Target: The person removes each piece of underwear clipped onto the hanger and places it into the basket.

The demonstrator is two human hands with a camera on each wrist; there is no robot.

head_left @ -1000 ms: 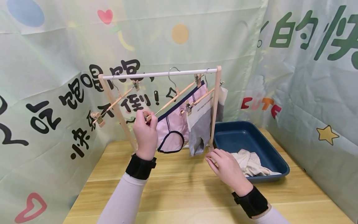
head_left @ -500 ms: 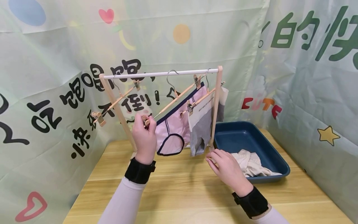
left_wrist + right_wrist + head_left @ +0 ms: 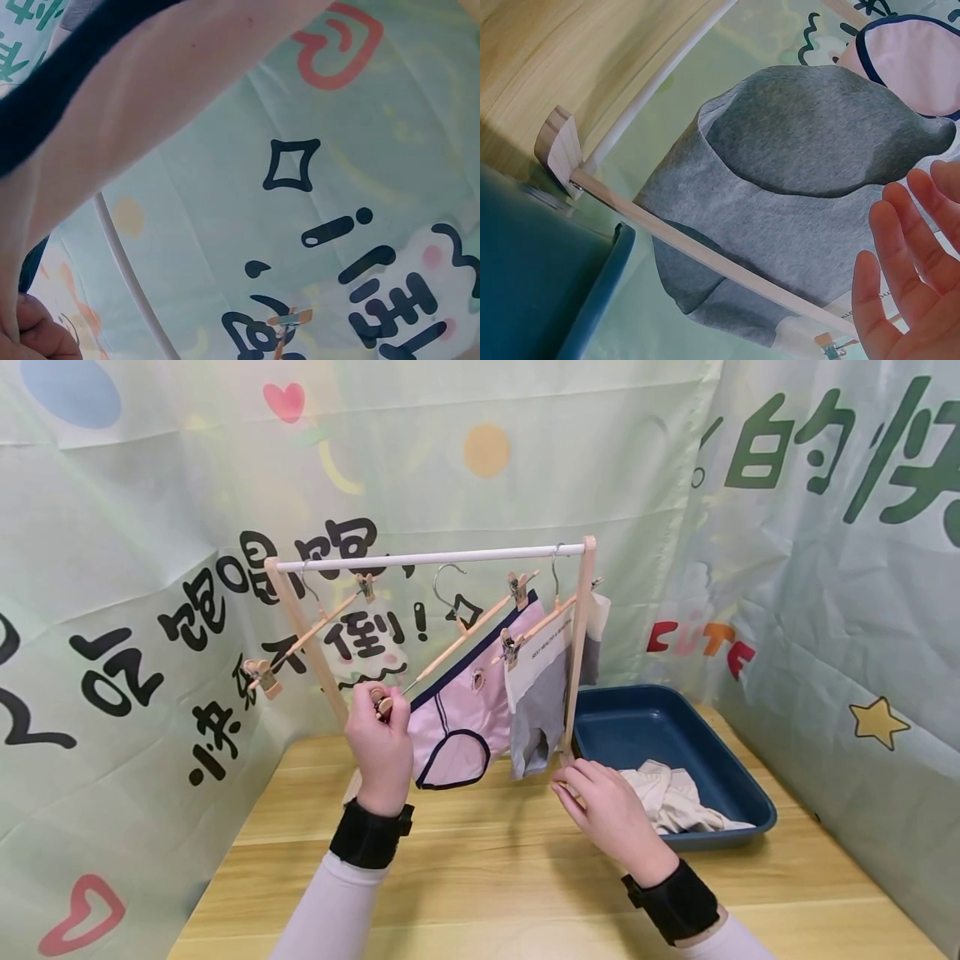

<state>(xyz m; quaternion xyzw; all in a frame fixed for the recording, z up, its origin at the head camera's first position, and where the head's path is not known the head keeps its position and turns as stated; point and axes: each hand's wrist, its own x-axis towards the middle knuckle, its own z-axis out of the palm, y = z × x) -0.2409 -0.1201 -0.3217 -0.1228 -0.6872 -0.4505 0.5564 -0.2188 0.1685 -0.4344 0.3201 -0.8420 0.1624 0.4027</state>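
Note:
Pink underpants (image 3: 467, 710) with navy trim hang slanted from a clip hanger (image 3: 453, 647) with a wire hook. My left hand (image 3: 378, 747) grips the hanger's lower left end at its clip; the fingers hide most of that clip. The hook stands apart from the white rail, just below it in the head view. Near the foot of the rack's right post is my right hand (image 3: 603, 810), fingers loosely bent and holding nothing. In the right wrist view its fingers (image 3: 889, 240) appear spread beside grey-and-white underpants (image 3: 795, 217), which hang from another clip hanger.
A wooden rack with a white rail (image 3: 420, 559) stands on the wooden table (image 3: 480, 877). Another clip hanger (image 3: 311, 631), without clothing, hangs at its left. A blue basin (image 3: 705, 743) at the right holds crumpled cream cloth (image 3: 671, 797). Printed fabric walls surround the table.
My left hand has moved down and slightly left, bringing the hanger and pink underpants along. The hook has come away from the rail. My right hand has stayed nearly still.

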